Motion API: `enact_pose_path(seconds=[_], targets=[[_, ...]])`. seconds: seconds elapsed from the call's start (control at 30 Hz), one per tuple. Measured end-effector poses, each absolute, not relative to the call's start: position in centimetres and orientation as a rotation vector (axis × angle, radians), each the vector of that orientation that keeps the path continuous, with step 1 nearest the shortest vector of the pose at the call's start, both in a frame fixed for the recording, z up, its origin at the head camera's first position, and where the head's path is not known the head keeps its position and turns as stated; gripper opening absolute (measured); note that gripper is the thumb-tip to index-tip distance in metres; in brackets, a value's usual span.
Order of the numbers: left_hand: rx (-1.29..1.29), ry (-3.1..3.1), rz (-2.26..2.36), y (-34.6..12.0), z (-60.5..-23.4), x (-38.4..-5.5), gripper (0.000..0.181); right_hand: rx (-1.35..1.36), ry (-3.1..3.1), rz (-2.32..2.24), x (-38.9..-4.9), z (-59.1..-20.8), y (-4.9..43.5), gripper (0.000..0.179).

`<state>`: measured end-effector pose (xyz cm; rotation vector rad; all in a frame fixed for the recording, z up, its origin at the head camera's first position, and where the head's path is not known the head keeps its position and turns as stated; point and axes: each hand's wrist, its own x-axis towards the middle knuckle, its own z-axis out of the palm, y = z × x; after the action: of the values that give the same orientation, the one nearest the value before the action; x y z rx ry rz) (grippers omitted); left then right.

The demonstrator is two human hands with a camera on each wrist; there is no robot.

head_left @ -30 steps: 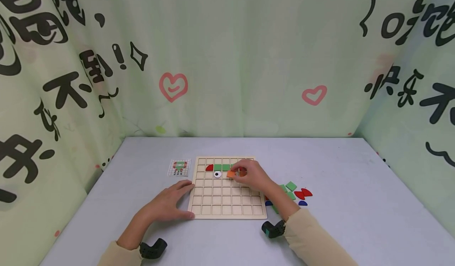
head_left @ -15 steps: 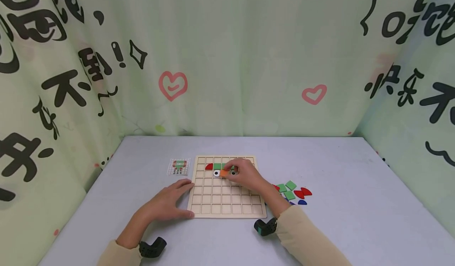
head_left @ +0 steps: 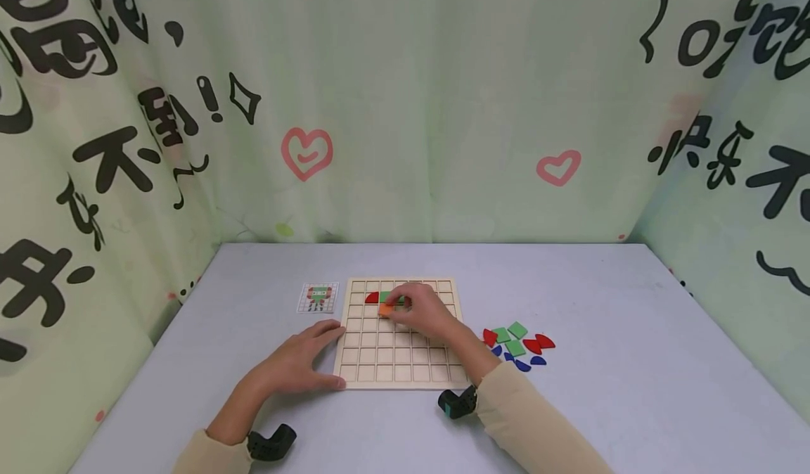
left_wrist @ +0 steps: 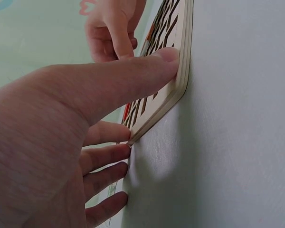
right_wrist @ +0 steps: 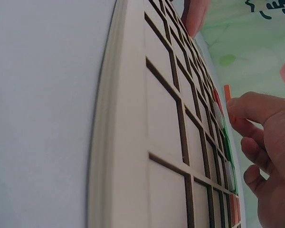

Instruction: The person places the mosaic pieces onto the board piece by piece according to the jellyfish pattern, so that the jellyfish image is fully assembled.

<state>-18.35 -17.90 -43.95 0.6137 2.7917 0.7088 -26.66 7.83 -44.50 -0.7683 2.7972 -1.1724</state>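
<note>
My right hand (head_left: 425, 310) pinches an orange square tile (head_left: 384, 311) between thumb and index finger, just over the second row of cells in the wooden grid board (head_left: 405, 372). In the right wrist view, the orange tile (right_wrist: 227, 91) is held on edge, apart from the board. A red quarter-round piece (head_left: 372, 297) and a green square tile (head_left: 384, 296) lie in the row behind; my fingers hide the rest of that row. My left hand (head_left: 294, 363) rests at the board's left side. Its thumb (left_wrist: 167, 56) presses the near corner and its fingers lie along the edge.
A small pattern card (head_left: 318, 297) with a robot-like figure lies left of the board. To the right are loose green squares (head_left: 517, 330), red fan-shaped pieces (head_left: 544, 342) and blue half-rounds (head_left: 538, 361). A printed curtain (head_left: 405, 108) hangs behind the table.
My right hand has carried the orange tile leftward across the board, and the tile now covers the white eye-like disc. More loose pieces show on the right. My left hand stays put.
</note>
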Motion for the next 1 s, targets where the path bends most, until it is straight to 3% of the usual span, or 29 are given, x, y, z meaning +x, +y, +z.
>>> enact_pose_path(seconds=[1.0], targets=[[0.634, 2.797, 0.704, -18.1, -44.2, -18.6, 0.087, -0.759, 2.838, -1.051, -27.6, -45.1, 4.9, 0.004]])
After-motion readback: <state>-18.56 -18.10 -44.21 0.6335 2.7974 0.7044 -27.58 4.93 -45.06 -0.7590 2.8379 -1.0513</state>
